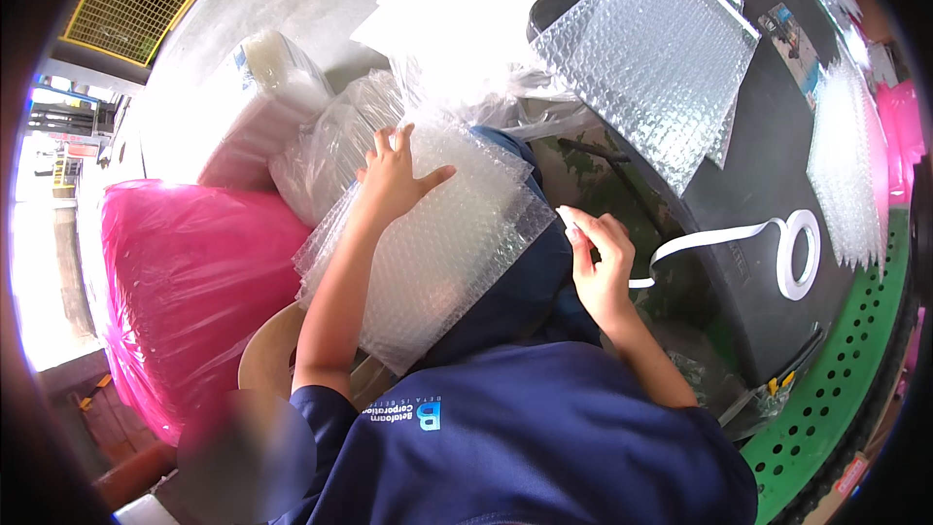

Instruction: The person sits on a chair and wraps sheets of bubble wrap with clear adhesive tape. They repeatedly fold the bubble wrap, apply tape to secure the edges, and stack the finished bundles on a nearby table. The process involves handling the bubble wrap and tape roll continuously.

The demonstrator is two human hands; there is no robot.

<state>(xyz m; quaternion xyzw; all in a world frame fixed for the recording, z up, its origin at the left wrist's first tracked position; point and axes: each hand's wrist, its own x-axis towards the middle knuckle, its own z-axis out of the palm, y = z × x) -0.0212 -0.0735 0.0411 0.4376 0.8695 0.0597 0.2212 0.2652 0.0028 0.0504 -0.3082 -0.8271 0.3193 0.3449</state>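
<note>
A stack of clear bubble wrap sheets (437,224) lies across my lap, its edges not quite lined up. My left hand (391,180) rests on the sheets with its fingers spread. Just off their right edge, my right hand (604,262) is closed in a pinch, a small white bit showing at the fingertips. White tape (714,236) runs from behind this hand to its roll (799,255) on the black table; the stretch within the hand is hidden.
More bubble wrap sheets (651,58) overhang the black table (743,170) at the right. A pink plastic-wrapped bundle (194,282) stands at my left, with clear plastic bags (330,141) beyond it. Scissors-like tools with yellow parts (777,384) lie near the table's near edge.
</note>
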